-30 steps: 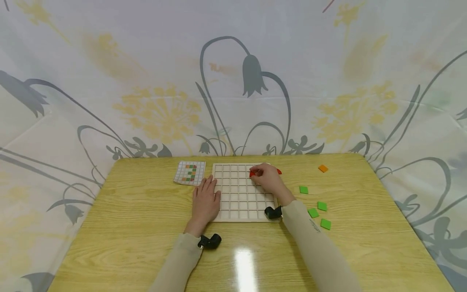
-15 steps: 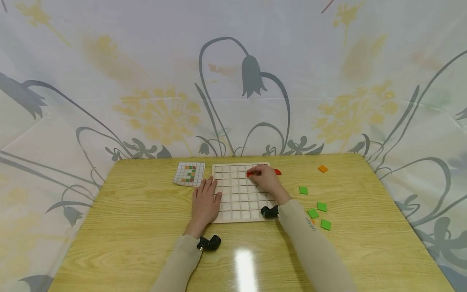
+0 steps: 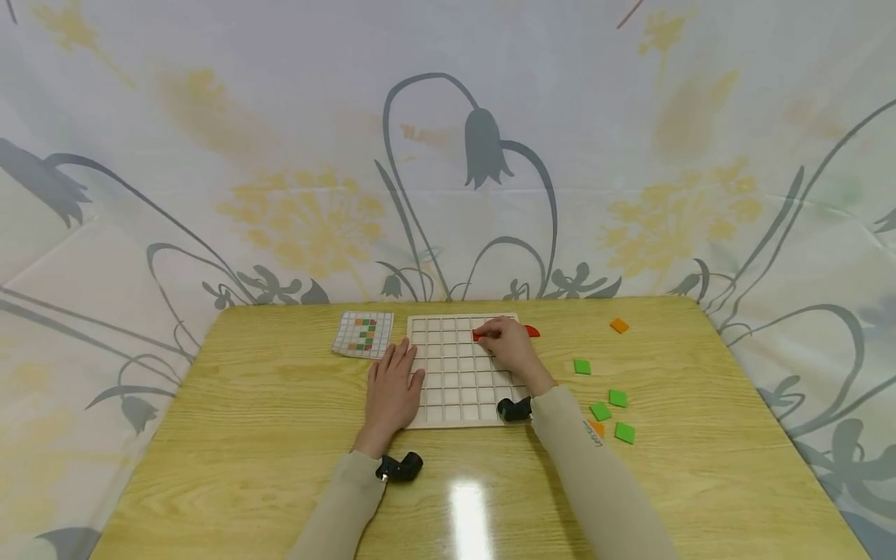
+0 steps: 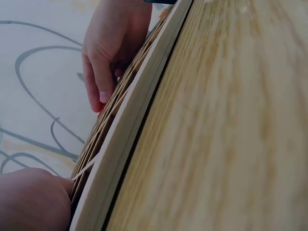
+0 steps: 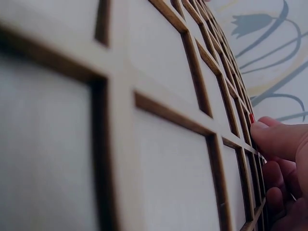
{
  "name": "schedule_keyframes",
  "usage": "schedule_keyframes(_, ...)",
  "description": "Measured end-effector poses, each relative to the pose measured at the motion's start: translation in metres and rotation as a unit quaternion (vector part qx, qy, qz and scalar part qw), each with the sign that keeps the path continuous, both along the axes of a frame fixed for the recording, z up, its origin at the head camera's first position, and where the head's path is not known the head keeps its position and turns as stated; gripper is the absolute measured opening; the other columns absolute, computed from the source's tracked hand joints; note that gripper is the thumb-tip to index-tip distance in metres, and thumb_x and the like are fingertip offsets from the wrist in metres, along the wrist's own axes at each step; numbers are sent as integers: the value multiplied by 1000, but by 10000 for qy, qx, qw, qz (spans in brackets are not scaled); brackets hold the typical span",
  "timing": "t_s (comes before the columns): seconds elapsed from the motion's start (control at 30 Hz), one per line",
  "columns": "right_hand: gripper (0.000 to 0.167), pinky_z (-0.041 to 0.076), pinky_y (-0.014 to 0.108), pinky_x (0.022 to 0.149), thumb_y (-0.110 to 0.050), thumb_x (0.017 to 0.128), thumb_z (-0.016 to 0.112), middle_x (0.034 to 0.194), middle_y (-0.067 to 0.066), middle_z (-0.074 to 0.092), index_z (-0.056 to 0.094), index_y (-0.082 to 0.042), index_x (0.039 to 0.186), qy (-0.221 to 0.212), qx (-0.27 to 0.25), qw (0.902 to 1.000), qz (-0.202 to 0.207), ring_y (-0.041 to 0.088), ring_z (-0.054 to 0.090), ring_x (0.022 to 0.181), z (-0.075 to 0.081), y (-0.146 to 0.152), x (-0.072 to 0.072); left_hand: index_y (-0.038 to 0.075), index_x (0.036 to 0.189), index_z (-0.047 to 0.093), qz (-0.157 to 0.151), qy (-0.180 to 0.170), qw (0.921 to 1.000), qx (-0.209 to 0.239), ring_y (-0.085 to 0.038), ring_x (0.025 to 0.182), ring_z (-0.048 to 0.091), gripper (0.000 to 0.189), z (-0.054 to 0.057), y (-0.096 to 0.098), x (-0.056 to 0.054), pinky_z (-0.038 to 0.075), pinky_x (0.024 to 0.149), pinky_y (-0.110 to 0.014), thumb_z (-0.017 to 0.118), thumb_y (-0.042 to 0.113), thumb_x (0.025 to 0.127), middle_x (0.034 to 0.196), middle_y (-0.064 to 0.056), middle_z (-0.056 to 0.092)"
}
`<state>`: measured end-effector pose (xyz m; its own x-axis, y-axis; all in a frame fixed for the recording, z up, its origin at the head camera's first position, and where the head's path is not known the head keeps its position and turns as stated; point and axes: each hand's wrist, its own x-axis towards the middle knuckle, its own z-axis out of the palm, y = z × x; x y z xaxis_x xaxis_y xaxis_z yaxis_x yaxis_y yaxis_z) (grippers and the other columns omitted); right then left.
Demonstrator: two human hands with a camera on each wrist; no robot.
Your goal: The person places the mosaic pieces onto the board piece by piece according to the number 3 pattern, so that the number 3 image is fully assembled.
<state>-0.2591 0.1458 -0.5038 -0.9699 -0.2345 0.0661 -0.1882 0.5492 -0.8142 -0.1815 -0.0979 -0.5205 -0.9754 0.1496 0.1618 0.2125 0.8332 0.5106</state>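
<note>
A pale wooden grid board [image 3: 448, 379] lies in the middle of the table. My right hand [image 3: 512, 348] pinches a small red tile [image 3: 477, 335] at the board's upper right cells; the fingers cover most of it. In the right wrist view, a bit of the red tile [image 5: 251, 118] shows at the thumb tip, against the grid. My left hand [image 3: 394, 390] rests with straight fingers on the board's left edge. Just beyond the board's right edge, partly behind the right hand, lies a red piece with a curved side [image 3: 533, 331].
Left of the board lies a paper card [image 3: 343, 342] printed with a coloured grid pattern. Several green tiles [image 3: 617, 398] are scattered to the right. One orange tile [image 3: 619, 326] lies at the far right, another orange piece [image 3: 596, 428] beside the right sleeve. A patterned cloth hangs behind.
My right hand has shifted slightly left with the red tile, then stayed nearly still. More of the orange piece shows beside the right sleeve. The left hand has hardly moved.
</note>
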Motion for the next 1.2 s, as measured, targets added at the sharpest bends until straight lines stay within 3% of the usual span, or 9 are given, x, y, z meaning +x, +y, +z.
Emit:
schedule_keyframes(0.6,19,51,39,79,-7,96,65,112,11,62,73,-5,112,-189,-249,9994,-138,25,58,91,0,-1,3,6,151,44,45,-4,10000,13,-34,149,20,50,1,1,3,14,117,-60,48,28,106,161,-10,30)
schedule_keyframes(0.9,28,52,41,84,-11,98,64,115,11,65,69,-5,125,-338,-444,9982,-231,26,61,101,2,10,3,6,150,44,77,-41,10000,-3,-35,148,20,50,0,2,3,16,116,-60,48,28,106,160,-9,31)
schedule_keyframes(1.2,28,52,45,88,-8,98,62,118,17,66,67,1,125,78,-404,9985,-371,31,62,105,12,38,11,6,150,45,77,71,9999,27,-35,148,21,49,1,2,2,16,116,-60,48,28,106,160,-10,32)
